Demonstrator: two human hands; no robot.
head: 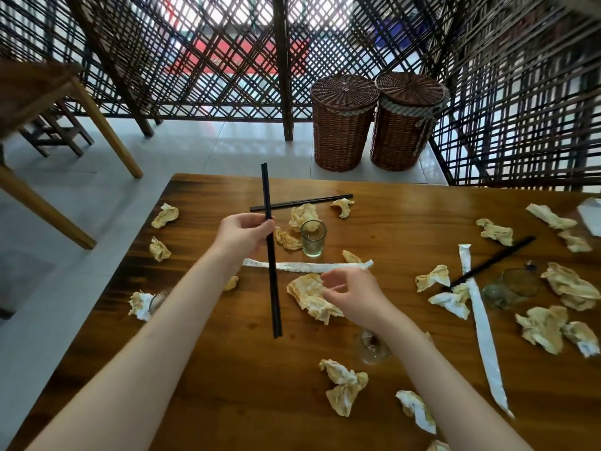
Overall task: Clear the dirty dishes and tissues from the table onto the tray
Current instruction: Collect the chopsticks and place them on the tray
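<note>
My left hand (242,234) grips a pair of black chopsticks (272,288), held upright above the wooden table (227,369). My right hand (353,294) hovers with loosely curled fingers over a stained tissue (307,296) and holds nothing. A second chopstick pair (300,202) lies at the far side, a third (492,261) at the right. Several crumpled tissues (346,385) are scattered about. A small glass (313,238) stands in the middle, another glass (510,288) lies on its side at the right, and one (370,348) sits under my right wrist. No tray is in view.
Two long white paper sleeves (305,266) (484,333) lie on the table. Two wicker baskets (341,122) stand on the floor beyond it, against a lattice screen. Another wooden table (39,92) stands at the far left.
</note>
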